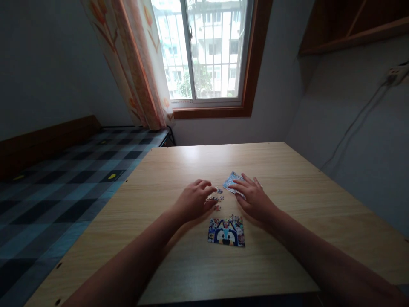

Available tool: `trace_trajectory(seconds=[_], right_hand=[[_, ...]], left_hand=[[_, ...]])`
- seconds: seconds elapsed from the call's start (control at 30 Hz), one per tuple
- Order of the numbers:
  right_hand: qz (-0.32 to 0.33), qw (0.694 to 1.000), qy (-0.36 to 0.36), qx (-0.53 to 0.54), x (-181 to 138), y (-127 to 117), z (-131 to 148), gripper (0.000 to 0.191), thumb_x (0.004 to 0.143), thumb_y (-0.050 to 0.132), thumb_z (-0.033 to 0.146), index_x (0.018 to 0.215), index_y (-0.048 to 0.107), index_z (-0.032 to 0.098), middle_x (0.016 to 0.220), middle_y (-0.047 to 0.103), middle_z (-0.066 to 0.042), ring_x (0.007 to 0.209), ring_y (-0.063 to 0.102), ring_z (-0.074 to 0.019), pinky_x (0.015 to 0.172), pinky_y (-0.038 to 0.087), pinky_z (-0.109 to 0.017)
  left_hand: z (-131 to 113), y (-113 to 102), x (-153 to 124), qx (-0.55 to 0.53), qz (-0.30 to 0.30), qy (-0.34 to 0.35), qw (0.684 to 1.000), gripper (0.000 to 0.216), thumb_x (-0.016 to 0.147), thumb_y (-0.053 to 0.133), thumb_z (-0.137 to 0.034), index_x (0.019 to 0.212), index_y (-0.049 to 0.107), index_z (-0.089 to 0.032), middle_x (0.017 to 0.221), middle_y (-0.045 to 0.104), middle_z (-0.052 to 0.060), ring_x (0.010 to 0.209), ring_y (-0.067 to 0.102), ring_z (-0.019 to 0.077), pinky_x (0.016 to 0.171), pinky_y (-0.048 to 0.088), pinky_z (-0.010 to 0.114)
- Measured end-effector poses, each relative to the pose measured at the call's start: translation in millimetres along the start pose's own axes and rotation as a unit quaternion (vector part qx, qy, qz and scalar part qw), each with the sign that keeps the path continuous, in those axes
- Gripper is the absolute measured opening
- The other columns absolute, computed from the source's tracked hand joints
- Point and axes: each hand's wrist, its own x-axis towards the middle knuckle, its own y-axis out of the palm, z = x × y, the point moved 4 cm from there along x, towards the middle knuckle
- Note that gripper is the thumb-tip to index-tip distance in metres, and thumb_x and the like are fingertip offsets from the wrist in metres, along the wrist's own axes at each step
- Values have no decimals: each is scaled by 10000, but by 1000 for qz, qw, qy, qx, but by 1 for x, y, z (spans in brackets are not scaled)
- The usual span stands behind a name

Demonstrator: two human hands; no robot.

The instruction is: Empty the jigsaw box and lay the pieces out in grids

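Note:
A partly joined jigsaw puzzle [226,233] lies on the wooden table, showing a blue dog's face, with an uneven upper edge. Just beyond it are several loose puzzle pieces [220,191]. My left hand [195,199] rests at their left side, its fingers curved and its thumb apart from the forefinger; no piece is plainly gripped. To the right, my right hand [254,195] lies with fingers spread over a light blue printed card [230,181], touching it and hiding its right part. A ring-like glint shows on that hand.
The wooden table [179,166] has small dark holes along its edges. Left of it stands a bed with a checked cover [96,166]. Behind are a barred window [211,55] and a flowered curtain [140,64]. A cable [354,115] runs down the right wall.

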Motion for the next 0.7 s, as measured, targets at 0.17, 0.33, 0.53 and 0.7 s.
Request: trace_trajectory(seconds=[0.17,0.33,0.53,0.7], right_hand=[[1,998,62,-8,4,-1,-14,382,954,485,257,1307,630,240,1454,548,-66,1459,319,-354,1169,168,-675],[21,998,52,11,0,4,-10,333,935,533,279,1235,675,260,1402,589,-78,1440,342,-358,1146,170,-684],[-17,999,-21,41,-2,-8,6,163,928,572,256,933,735,266,1072,733,-46,1216,548,-279,1109,258,-578],[-49,997,-47,38,-2,-12,10,164,923,578,225,934,739,254,1013,739,-49,1127,583,-264,1064,326,-502]], left_hand=[[-13,33,5,-16,13,54,998,448,918,605,-464,1332,614,-293,1477,513,95,1386,418,324,1146,321,550],[-1,36,10,-3,-6,28,1000,296,919,612,-402,1185,700,-305,1418,572,73,1369,446,319,1135,328,569],[9,35,8,7,-55,-31,998,274,887,655,-369,1119,707,-231,1379,600,110,1341,470,328,1128,346,562],[-7,41,12,-23,-60,17,998,262,895,646,-339,1146,699,-281,1380,608,64,1328,484,299,1139,323,554]])
